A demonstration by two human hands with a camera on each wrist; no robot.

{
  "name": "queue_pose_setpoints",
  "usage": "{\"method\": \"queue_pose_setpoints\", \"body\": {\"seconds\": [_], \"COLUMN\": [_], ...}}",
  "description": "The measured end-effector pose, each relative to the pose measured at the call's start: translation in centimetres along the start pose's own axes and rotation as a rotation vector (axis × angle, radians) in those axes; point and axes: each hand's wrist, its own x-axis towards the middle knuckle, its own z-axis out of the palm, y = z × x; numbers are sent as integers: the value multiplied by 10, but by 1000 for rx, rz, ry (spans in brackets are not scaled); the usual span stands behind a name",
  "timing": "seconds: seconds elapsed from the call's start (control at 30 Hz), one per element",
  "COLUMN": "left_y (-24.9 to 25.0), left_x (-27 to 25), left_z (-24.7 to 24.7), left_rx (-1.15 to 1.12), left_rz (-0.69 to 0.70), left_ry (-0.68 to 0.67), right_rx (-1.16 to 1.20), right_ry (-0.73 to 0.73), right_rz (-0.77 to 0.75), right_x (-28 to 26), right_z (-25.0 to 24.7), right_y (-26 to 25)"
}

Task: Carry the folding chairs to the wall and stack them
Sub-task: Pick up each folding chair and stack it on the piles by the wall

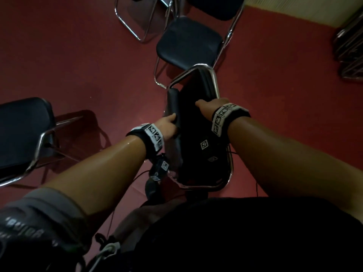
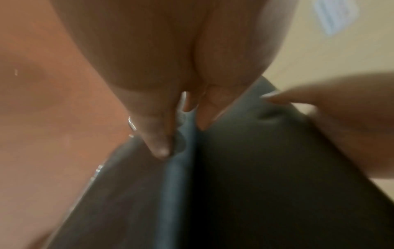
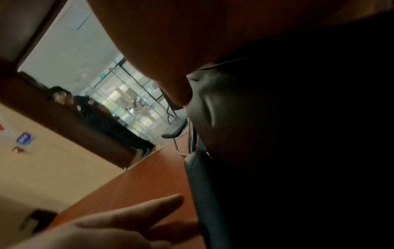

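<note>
A folded chair (image 1: 196,134) with dark cushions and a chrome tube frame is held upright in front of my body, over the red floor. My left hand (image 1: 169,124) grips the left cushion edge, its fingers curled over the padding. In the left wrist view those fingers (image 2: 157,134) press into the dark cushion (image 2: 234,185). My right hand (image 1: 208,105) holds the chair's right side near the top; its thumb lies on the dark panel and its fingers are hidden behind the edge. The right wrist view shows mostly the dark cushion (image 3: 277,134) under the palm.
An open chair (image 1: 188,42) stands just ahead, another open chair (image 1: 21,130) at my left, and a chrome chair frame (image 1: 135,20) farther back. Folded chairs (image 1: 349,48) lean at the far right by the pale wall (image 1: 294,10). A person (image 3: 102,118) stands by a doorway.
</note>
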Motion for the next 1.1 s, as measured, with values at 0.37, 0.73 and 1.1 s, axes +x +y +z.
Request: {"method": "queue_pose_setpoints", "body": {"seconds": [0.37,0.73,1.1], "left_y": [125,239,291], "left_x": [20,67,175], "left_z": [79,71,60], "left_rx": [675,826,1520], "left_rz": [-4,260,721], "left_ry": [-25,215,-64], "right_rx": [142,203,125], "right_ry": [-87,-209,-205], "right_rz": [93,-8,-154], "right_x": [57,126,181], "right_z": [-80,-133,-141], "right_y": [60,93,60]}}
